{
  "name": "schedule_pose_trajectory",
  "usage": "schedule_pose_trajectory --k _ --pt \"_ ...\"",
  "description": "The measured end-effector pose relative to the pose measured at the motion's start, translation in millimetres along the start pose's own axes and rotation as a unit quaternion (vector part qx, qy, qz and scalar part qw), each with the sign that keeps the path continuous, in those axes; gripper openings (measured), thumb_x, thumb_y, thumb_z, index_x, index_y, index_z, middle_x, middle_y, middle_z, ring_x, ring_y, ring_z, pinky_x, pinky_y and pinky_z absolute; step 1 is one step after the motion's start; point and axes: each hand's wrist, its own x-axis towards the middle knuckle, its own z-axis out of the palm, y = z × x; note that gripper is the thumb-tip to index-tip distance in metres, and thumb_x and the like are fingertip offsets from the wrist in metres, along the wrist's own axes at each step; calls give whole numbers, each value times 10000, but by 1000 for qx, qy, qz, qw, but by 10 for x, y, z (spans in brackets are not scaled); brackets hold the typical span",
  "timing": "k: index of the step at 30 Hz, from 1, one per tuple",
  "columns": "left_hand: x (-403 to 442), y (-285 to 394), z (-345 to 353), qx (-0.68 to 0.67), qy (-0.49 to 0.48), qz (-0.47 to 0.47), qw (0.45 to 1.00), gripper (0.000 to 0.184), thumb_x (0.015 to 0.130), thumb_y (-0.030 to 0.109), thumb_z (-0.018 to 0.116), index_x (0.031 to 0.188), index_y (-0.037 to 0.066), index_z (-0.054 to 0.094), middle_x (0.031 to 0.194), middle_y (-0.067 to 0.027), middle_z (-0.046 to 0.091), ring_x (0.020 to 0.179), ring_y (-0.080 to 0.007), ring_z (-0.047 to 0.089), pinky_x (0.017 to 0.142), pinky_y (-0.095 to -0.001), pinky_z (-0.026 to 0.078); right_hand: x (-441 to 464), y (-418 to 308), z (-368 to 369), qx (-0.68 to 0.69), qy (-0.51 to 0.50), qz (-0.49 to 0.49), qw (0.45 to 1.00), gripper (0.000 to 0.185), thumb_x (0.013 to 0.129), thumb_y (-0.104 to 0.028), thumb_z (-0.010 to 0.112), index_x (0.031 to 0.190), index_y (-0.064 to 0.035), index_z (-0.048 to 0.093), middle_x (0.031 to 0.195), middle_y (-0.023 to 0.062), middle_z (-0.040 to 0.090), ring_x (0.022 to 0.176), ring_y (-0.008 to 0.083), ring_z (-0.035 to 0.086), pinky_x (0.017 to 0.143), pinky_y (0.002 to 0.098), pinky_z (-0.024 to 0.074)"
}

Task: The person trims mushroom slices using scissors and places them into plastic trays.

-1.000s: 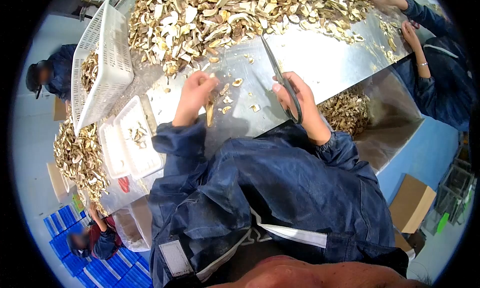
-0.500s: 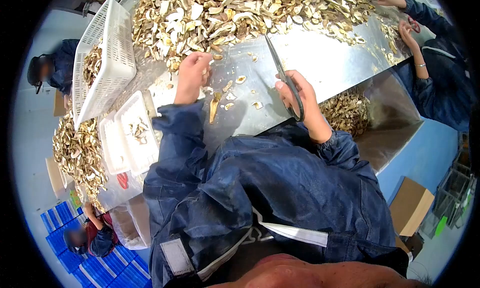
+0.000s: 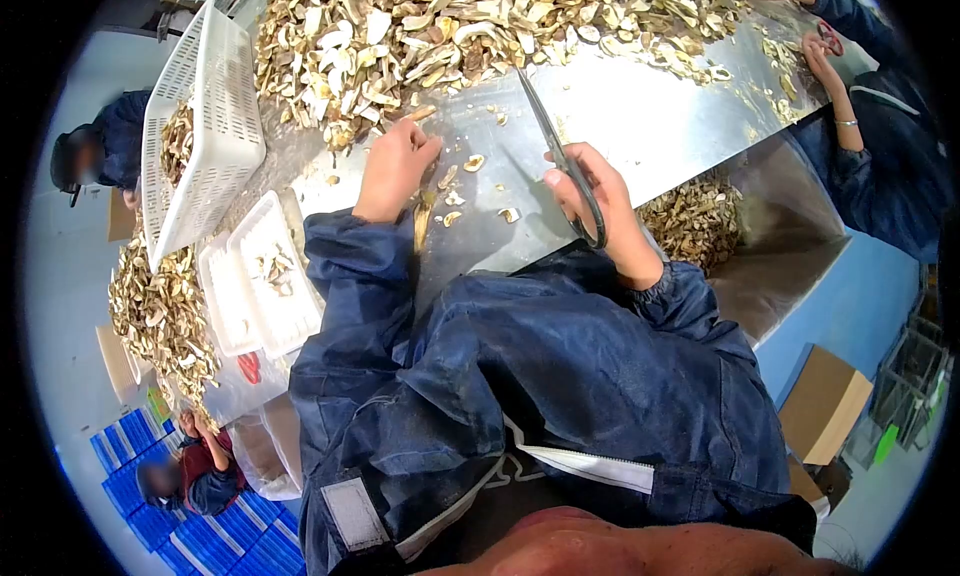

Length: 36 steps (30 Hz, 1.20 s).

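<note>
My right hand grips a pair of black-handled scissors, blades pointing away from me over the metal table. My left hand is closed just above the tabletop, knuckles up. Whatever its fingers hold, if anything, is hidden. Beyond both hands lies a large heap of dried mushroom slices. Small mushroom scraps are scattered between my hands. A long brownish slice lies beside my left wrist, partly covered by it.
To the left stand a white perforated basket with slices inside and white trays. Below the table's right edge is a lined container of slices. A co-worker's hand is near red-handled scissors. Another person works lower left.
My left hand has moved slightly toward me and to the right, away from the heap's edge. The scissors stay in my right hand, nearly still. The view has shifted a little.
</note>
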Motion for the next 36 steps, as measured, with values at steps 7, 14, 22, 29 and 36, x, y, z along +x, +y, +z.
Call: schedule_pose_trajectory --k 7,14,22,29,36 --pt "-45 -131 139 36 33 112 992 216 892 136 652 901 -36 521 851 -247 587 840 -435 575 737 -479 462 5 18 -2 0 0 -6 1000 322 949 -275 727 1140 -41 616 738 -47 504 621 40 436 541 224 352" --pt "-155 -83 138 -60 56 77 994 178 901 130 636 926 -9 528 814 -175 532 773 -333 558 716 -436 455 7 27 1 -11 4 -10 1000 313 951 -265 724 1131 -36 610 735 -45 498 619 41 436 537 222 357" --pt "-310 -386 -156 -739 -72 -146 654 222 972 108 503 1180 29 509 863 -43 493 652 -103 412 465 -246 356 -5 15 2 -16 3 -14 1000 292 959 -255 714 1111 -31 604 723 -41 494 613 45 439 533 224 359" --pt "-132 -395 -53 -865 -93 -94 483 235 1034 239 519 1025 21 607 959 -78 566 708 -132 500 464 -246 371 6 56 -6 -17 7 -21 1000 287 962 -258 711 1100 -32 600 720 -35 495 611 50 449 532 230 369" --pt "194 -137 181 55 228 160 959 225 942 179 625 1060 -10 654 861 -201 685 782 -358 669 663 -438 532 0 27 7 -14 3 -14 1000 294 960 -260 713 1110 -33 601 726 -33 498 611 48 447 538 229 371"
